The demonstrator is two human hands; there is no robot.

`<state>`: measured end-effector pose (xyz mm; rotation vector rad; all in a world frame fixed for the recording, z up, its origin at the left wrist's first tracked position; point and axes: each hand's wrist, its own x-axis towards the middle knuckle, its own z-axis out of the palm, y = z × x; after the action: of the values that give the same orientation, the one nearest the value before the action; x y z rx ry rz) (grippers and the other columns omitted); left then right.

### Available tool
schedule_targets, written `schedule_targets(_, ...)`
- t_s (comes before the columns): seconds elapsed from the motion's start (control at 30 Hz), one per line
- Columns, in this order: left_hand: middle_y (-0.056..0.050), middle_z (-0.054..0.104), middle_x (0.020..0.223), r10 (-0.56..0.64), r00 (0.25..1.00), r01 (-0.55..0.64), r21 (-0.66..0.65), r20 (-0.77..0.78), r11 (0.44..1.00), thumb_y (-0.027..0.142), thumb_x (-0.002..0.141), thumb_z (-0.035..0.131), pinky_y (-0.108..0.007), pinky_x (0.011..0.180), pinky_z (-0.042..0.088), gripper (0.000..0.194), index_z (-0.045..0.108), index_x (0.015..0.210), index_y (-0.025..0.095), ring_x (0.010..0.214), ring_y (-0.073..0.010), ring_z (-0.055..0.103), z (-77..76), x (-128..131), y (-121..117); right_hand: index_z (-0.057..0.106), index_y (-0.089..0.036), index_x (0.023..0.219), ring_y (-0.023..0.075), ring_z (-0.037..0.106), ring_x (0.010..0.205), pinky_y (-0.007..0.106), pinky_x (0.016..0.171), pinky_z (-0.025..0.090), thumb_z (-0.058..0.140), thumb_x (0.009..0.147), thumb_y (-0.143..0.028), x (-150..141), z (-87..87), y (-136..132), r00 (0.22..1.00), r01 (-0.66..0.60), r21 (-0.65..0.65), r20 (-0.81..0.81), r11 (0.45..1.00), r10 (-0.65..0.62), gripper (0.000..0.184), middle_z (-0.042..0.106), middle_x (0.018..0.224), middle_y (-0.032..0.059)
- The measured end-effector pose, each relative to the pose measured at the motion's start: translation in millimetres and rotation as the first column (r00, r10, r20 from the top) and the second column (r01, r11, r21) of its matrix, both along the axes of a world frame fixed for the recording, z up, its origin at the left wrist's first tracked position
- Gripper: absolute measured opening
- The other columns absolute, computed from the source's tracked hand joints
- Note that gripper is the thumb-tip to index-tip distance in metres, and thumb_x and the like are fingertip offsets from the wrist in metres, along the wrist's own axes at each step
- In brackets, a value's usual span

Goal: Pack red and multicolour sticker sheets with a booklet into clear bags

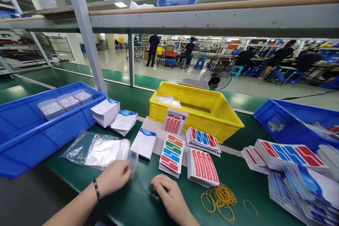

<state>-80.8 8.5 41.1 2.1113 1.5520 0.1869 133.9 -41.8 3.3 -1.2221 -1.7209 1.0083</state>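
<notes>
My left hand [118, 176] is closed on a small clear plastic bag [134, 160], its fingers pinched at the bag's near edge. Beside it lies a larger clear bag with several flat clear sleeves [103, 150]. My right hand [171, 196] hovers over the green bench top, fingers loosely bent and thumb a little apart, with nothing visible in it. Just beyond the hands are a white booklet with a blue top [145, 143], a stack of colourful sticker sheets [172, 153] and a stack of red label sheets [202, 167].
Yellow rubber bands [225, 197] lie right of my right hand. A yellow bin [222, 122] stands behind the stacks, with a blue bin [63, 127] at left and another blue bin [286, 120] at right. Booklet piles [309, 190] crowd the right side. Several people sit or stand farther off.
</notes>
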Motion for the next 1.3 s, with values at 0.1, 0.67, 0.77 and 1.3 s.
schedule_targets(0.1, -0.005, 0.061, 0.067, -0.155, 0.988, 0.155, 0.038, -0.011, 0.987, 0.019, 0.075, 0.042, -0.026, 0.055, 0.030, 0.013, 0.054, 0.069, 0.019, 0.060, -0.0195, 0.054, -15.6, 43, -27, 0.057, -0.014, 0.117, 0.0204, 0.063, 0.060, 0.030, 0.058, 0.050, 0.051, 0.081, -0.038, -7, -11.1, -8, 0.978, 0.038, -0.036, 0.208, 0.999, -0.030, 0.043, 0.068, 0.078, 0.0080)
schedule_targets(0.67, 0.005, 0.040, 0.045, 0.233, 0.746, 0.042, -0.393, 0.624, 0.919, 0.045, 0.073, 0.048, -0.021, 0.044, 0.028, 0.035, 0.044, 0.051, 0.018, 0.044, -0.0093, 0.036, -41.0, 86, -13, 0.063, -0.019, 0.091, 0.0154, 0.057, 0.064, 0.024, 0.058, 0.046, 0.053, 0.075, -0.019, 5, -8.9, -8, 0.965, 0.155, 0.071, 0.202, 0.985, -0.166, 0.019, 0.061, 0.076, 0.0032)
schedule_targets(0.77, 0.005, 0.040, 0.047, 0.184, 0.764, 0.092, -0.387, 0.619, 0.918, 0.045, 0.075, 0.046, -0.021, 0.045, 0.027, 0.035, 0.045, 0.052, 0.018, 0.045, -0.0098, 0.037, -44.0, 83, -14, 0.062, -0.019, 0.070, 0.0123, 0.051, 0.057, 0.021, 0.052, 0.039, 0.050, 0.078, -0.019, 8, -4.5, -6, 0.972, 0.183, -0.009, 0.153, 0.983, -0.180, 0.014, 0.055, 0.064, -0.0001)
schedule_targets(1.3, 0.005, 0.029, 0.048, 0.171, 0.807, 0.051, -0.356, 0.565, 0.933, 0.050, 0.068, 0.043, -0.023, 0.048, 0.024, 0.040, 0.027, 0.047, 0.020, 0.049, -0.0100, 0.028, -46.7, 85, -10, 0.054, -0.015, 0.086, 0.0200, 0.054, 0.063, 0.030, 0.055, 0.042, 0.037, 0.086, -0.021, 4, -21.2, -1, 0.708, 0.166, 0.691, 0.413, 0.703, -0.573, 0.018, 0.058, 0.072, 0.0080)
